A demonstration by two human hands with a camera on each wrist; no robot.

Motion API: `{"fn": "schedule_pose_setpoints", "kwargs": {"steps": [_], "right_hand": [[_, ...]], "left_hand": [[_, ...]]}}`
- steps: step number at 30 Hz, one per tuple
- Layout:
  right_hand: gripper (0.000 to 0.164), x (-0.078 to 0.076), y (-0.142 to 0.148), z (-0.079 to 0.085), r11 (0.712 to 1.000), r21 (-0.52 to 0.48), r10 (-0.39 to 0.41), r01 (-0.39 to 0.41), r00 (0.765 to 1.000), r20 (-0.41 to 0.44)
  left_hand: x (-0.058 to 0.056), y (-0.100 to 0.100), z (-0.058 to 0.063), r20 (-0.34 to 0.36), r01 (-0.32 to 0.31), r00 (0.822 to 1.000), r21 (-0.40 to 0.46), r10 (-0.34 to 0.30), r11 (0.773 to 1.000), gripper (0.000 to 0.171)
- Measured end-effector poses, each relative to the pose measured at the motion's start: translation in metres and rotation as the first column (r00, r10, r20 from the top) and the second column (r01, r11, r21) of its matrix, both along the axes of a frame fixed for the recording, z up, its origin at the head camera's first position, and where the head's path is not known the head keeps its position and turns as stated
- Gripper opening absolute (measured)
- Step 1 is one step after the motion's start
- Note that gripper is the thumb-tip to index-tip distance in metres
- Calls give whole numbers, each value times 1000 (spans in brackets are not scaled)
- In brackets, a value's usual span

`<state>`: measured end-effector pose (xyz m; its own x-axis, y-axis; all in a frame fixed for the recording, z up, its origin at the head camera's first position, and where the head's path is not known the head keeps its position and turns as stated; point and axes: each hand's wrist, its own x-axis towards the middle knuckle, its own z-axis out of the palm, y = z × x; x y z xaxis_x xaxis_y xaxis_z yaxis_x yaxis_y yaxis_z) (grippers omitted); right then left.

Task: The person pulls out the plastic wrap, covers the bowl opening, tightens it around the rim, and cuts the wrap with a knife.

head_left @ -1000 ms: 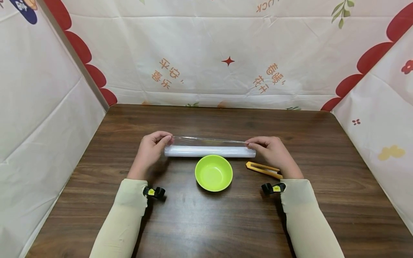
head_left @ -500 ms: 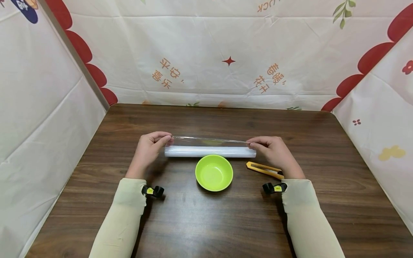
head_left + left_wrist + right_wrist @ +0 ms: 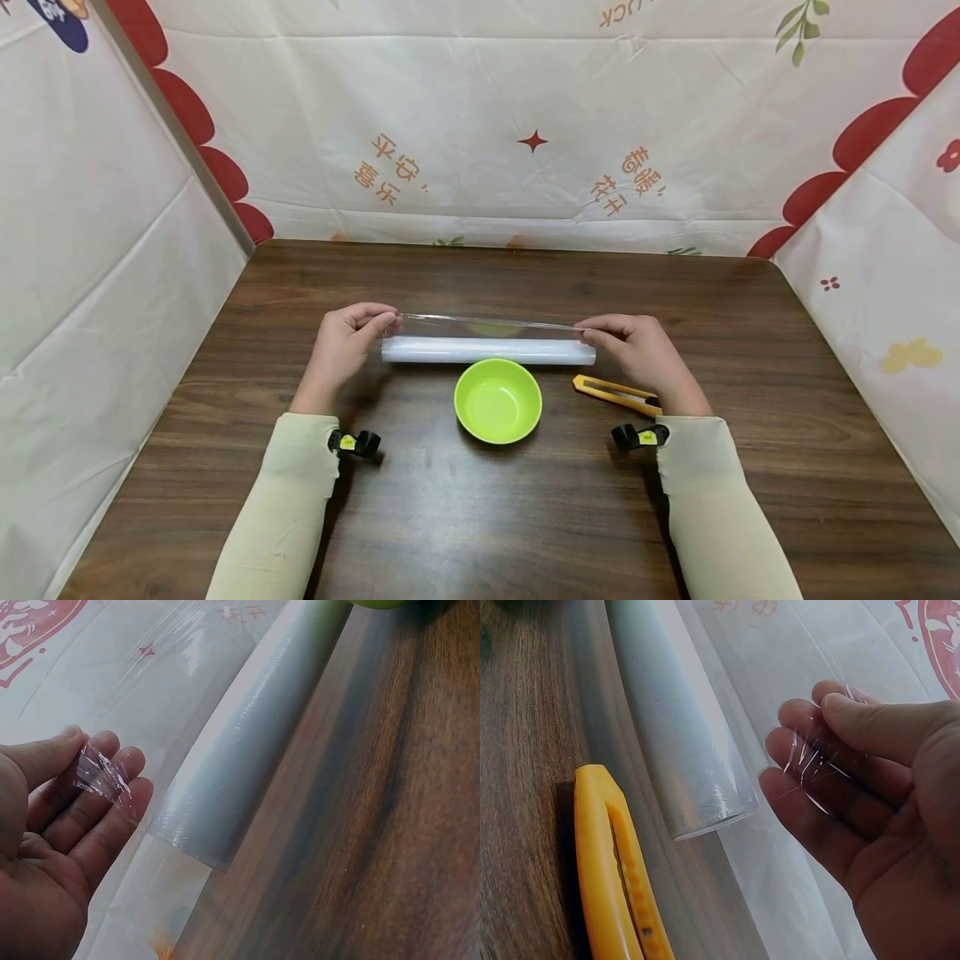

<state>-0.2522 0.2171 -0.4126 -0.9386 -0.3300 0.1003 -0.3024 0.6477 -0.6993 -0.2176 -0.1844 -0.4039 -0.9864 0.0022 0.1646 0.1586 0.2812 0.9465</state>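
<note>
A roll of cling film (image 3: 487, 351) lies crosswise on the table, just beyond a lime-green bowl (image 3: 498, 402). From the roll a clear sheet of film (image 3: 487, 322) rises, its free edge stretched between both hands. My left hand (image 3: 347, 346) pinches one corner between thumb and forefinger; in the left wrist view crumpled film (image 3: 105, 776) lies over the other fingers. The opposite corner is pinched by my right hand (image 3: 637, 350), seen close in the right wrist view with film across its fingers. Beside that hand lies a yellow utility knife (image 3: 615, 395), partly hidden by the wrist.
The brown wooden table (image 3: 480, 517) is bounded by white printed cloth (image 3: 465, 108) at the back and along both sides. A small black wrist camera (image 3: 358, 443) juts inward from the left cuff, another wrist camera (image 3: 637, 437) from the right.
Both hands keep hold of the film's edge and have barely moved, drifting very slightly apart. The roll, bowl and knife stay where they were.
</note>
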Motion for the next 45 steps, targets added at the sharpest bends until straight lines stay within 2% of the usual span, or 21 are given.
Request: {"fn": "schedule_pose_setpoints", "kwargs": {"steps": [4, 11, 16, 21, 28, 45], "right_hand": [[20, 0, 0, 0, 1000, -4, -12, 12, 1000, -2], [20, -1, 0, -2, 1000, -2, -19, 19, 1000, -6], [21, -1, -1, -2, 1000, -4, -31, 31, 999, -19], [22, 0, -2, -1, 999, -15, -46, 46, 999, -25], [20, 0, -2, -2, 999, -18, -52, 51, 998, -44], [21, 1, -3, -2, 999, -25, -50, 48, 996, -67]], "left_hand": [[-1, -1, -2, -13, -7, 1000, -23, 7, 1000, 24], [-11, -7, -19, -22, -11, 1000, -4, 11, 1000, 27], [-13, -8, -22, -46, -10, 999, -13, 9, 1000, 32], [-11, -7, -17, -36, -9, 999, 4, 10, 1000, 27], [-1, -1, 0, -29, -12, 1000, -9, 12, 1000, 23], [4, -3, 8, -20, -29, 999, -54, 28, 998, 22]]}}
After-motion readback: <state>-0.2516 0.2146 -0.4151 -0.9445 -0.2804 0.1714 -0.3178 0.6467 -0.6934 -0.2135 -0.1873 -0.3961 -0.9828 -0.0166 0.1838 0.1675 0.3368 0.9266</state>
